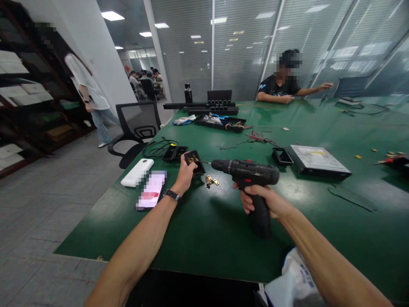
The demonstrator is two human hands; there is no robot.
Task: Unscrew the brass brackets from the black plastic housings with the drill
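Little black plastic-looking box [200,169], open with brassy pieces [192,158] inside, is gripped in the left hand [185,175] toward the green surface's [198,243] left edge, loose brass plates [209,182] just beside it. Right hand [269,198] is wrapped round a chunky matte-black drill [246,172], thin bit [206,162] aimed left, forearm [319,251] slanting over the near edge.

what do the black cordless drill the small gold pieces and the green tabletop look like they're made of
Black pistol-shaped cordless drill: mostly matte plastic, from its dull, moulded look. Small golden hardware pieces: probably brass or plated metal, given their yellow shine. Broad green tabletop: smooth, glossy, reflecting light; perhaps laminate or a mat.
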